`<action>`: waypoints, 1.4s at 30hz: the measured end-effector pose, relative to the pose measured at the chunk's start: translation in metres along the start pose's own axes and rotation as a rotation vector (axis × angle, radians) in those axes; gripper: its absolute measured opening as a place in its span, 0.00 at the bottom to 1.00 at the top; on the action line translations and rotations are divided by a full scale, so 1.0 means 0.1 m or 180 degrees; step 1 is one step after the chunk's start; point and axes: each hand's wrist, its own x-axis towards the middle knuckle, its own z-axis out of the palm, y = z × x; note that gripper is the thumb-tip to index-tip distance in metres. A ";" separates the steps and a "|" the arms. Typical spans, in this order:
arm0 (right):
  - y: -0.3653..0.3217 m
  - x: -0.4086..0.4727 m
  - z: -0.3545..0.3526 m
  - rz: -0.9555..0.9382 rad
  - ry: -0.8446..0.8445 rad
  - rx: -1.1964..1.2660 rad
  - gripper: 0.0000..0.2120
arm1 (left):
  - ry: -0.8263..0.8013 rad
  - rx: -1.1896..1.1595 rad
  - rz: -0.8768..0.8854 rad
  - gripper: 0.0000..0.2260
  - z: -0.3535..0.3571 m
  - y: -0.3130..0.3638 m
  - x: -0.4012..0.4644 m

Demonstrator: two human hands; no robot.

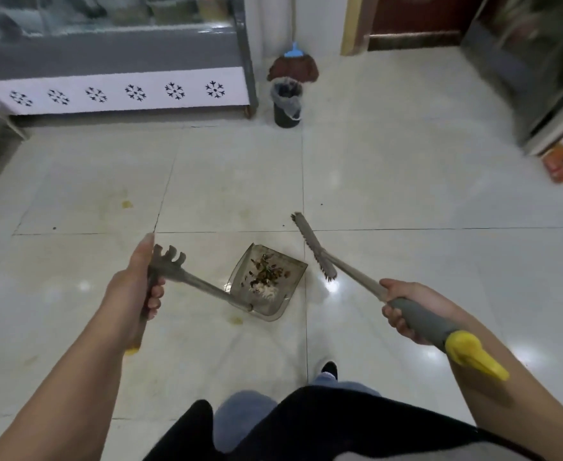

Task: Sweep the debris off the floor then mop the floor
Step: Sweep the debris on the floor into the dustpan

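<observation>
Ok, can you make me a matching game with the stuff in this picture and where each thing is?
Things:
1. dustpan
2. broom
3. bin
4. mop

Places:
A. leaning behind the bin, against the wall
B. held in the right hand
C. held in the left hand, full of debris
D. by the corner of the display counter, with a bag inside

Pairs: 1-C, 2-B, 3-D, 4-A

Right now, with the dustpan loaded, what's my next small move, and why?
Probably carry the grey long-handled dustpan, kept level, to the black bin with the plastic liner and tip it in. The left hand grips its handle, debris already sits in the pan, and only a few specks remain by the grey broom head.
</observation>
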 end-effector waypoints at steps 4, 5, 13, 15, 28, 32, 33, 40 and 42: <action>-0.33 0.12 -0.50 0.0038 -0.0002 0.0267 0.27 | -0.0128 -0.0132 -0.0145 0.26 0.67 0.38 0.16; -0.41 0.16 -0.61 0.0047 -0.0022 0.0386 0.27 | -0.0179 -0.0157 -0.0161 0.25 0.83 0.49 0.22; -1.26 0.74 -1.22 0.0024 0.0144 0.0890 0.28 | -0.0532 0.0050 -0.0092 0.26 2.26 1.42 0.85; -1.58 0.92 -1.33 0.0043 0.0201 0.1015 0.27 | -0.0674 0.0131 -0.0004 0.27 2.61 1.69 1.04; -3.74 1.67 -1.87 -0.0209 0.0476 0.1462 0.26 | -0.0955 0.0294 0.0283 0.29 4.20 3.61 2.13; -4.34 2.03 -2.09 -0.0332 0.0451 0.1449 0.26 | -0.0907 0.0267 0.0165 0.29 4.59 4.02 2.52; -4.51 2.16 -2.16 -0.0340 0.0413 0.1406 0.26 | -0.0873 0.0245 0.0133 0.28 4.70 4.11 2.61; -5.96 3.08 -2.75 -0.0147 0.0256 0.1065 0.25 | -0.0444 0.0027 -0.0055 0.26 5.70 4.80 3.17; -6.39 3.29 -2.91 -0.0057 0.0042 0.0980 0.26 | -0.0351 -0.0018 -0.0099 0.26 5.95 5.02 3.27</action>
